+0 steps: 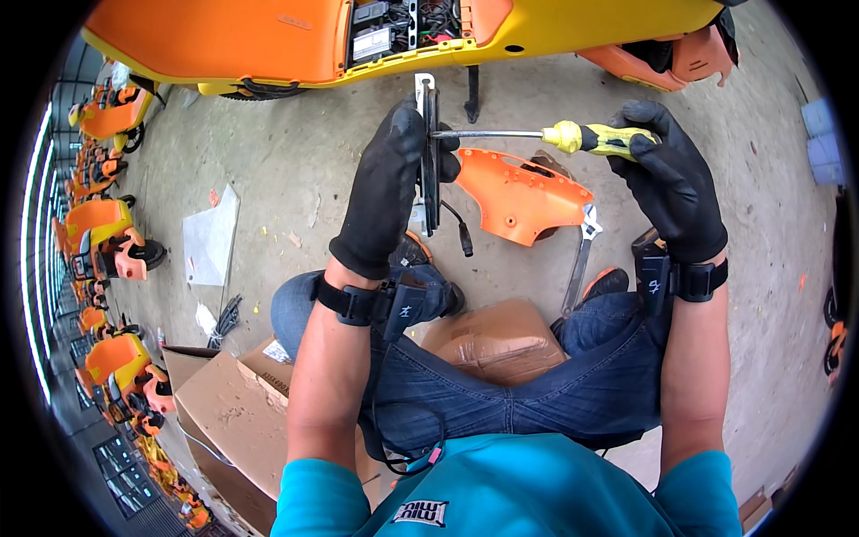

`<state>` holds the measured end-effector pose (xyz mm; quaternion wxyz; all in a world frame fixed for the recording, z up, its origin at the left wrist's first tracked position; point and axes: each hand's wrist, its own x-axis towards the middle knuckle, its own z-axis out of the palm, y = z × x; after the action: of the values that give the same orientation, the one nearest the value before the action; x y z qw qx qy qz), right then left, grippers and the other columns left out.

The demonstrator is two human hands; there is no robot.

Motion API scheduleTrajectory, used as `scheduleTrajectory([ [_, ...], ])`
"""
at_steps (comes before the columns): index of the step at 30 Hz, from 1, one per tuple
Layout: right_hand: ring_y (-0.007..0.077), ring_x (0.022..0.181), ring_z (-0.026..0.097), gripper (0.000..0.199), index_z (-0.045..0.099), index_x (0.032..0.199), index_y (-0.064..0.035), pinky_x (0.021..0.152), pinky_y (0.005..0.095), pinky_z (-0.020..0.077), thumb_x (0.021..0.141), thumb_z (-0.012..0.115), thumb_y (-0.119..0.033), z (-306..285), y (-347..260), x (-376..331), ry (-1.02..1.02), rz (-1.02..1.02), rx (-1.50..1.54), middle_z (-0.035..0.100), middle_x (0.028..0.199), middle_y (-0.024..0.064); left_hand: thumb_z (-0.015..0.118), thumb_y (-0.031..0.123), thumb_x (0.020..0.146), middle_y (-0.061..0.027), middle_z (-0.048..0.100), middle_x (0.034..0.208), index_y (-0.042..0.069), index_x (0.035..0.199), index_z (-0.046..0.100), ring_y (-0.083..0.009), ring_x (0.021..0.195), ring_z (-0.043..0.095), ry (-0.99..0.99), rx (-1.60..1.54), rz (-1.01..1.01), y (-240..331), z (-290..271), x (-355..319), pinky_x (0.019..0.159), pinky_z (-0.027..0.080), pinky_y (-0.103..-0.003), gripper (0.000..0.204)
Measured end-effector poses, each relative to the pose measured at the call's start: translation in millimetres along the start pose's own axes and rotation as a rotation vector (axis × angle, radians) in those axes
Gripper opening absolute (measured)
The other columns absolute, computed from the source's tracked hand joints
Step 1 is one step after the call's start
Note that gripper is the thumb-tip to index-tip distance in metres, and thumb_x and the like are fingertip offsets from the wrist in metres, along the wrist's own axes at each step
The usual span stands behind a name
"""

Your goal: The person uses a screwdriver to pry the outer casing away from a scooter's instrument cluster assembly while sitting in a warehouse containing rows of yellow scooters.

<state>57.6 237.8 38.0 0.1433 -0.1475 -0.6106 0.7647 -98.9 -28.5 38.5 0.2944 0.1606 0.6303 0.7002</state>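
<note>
Left hand [386,183] fingers clamped round flat black panel [430,161], held edge-on. Right hand [669,179] fingers gripping yellow screwdriver [573,137], tip touching panel. Orange cover [519,197] on floor below.

The supporting surface was a grey concrete floor [340,170]. Directly on it lay an orange plastic cover panel [519,197], an adjustable wrench [582,255] just beside that panel, a white sheet [210,237], and open cardboard boxes [233,412] at the lower left.

Brown cardboard box [234,421] lower left; taped brown parcel [497,342] between knees.
</note>
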Motion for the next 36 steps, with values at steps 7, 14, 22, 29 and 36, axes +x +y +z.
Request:
scheduleTrajectory([
  [7,0.0063,0.058,0.056,0.041,0.062,0.118,-0.0009,0.051,0.0204,0.0434,0.105,0.046,-0.037,-10.8,-16.9,-0.6,-0.134,0.244,-0.268,0.065,0.090,0.0027,0.041,0.037,0.106,-0.0113,0.065,0.100,0.001,0.137,0.048,-0.0169,0.083,0.063,-0.024,-0.021,0.020,-5.2,0.7,0.4,0.077,0.050,-0.029,0.048],
  [14,0.0122,0.082,0.059,0.028,0.064,0.116,-0.0015,0.072,0.0237,0.0486,0.102,0.055,-0.024,-13.0,-3.5,3.7,-0.074,0.035,0.136,0.061,0.113,0.0080,0.042,0.044,0.106,-0.0116,0.068,0.097,0.000,0.135,0.051,-0.0153,0.082,0.065,0.031,0.054,0.036,-1.1,3.7,-0.5,0.079,0.051,-0.030,0.054],
  [22,0.0143,0.084,0.062,0.035,0.054,0.131,-0.0002,0.072,0.0264,0.0525,0.103,0.053,-0.022,-12.9,-14.6,-0.4,-0.105,0.130,-0.151,0.062,0.118,0.0090,0.041,0.040,0.107,-0.0134,0.069,0.098,0.000,0.128,0.054,-0.0148,0.081,0.065,-0.006,0.005,-0.002,-6.1,-2.2,1.9,0.077,0.052,-0.029,0.046],
  [29,0.0111,0.093,0.058,0.030,0.056,0.128,-0.0009,0.075,0.0259,0.0490,0.102,0.053,-0.016,-19.8,-6.7,7.7,-0.217,0.042,0.155,0.061,0.121,0.0086,0.041,0.038,0.107,-0.0132,0.069,0.099,0.001,0.127,0.054,-0.0149,0.080,0.065,0.005,-0.027,0.006,-4.2,1.4,0.1,0.076,0.053,-0.028,0.044],
  [36,0.0125,0.089,0.059,0.039,0.058,0.127,-0.0008,0.066,0.0214,0.0498,0.103,0.052,-0.031,0.1,-13.9,0.9,-0.063,0.010,-0.187,0.060,0.122,0.0114,0.040,0.038,0.107,-0.0130,0.068,0.098,0.001,0.124,0.055,-0.0149,0.081,0.065,-0.014,-0.004,-0.002,-6.0,0.8,0.1,0.076,0.052,-0.029,0.043],
])
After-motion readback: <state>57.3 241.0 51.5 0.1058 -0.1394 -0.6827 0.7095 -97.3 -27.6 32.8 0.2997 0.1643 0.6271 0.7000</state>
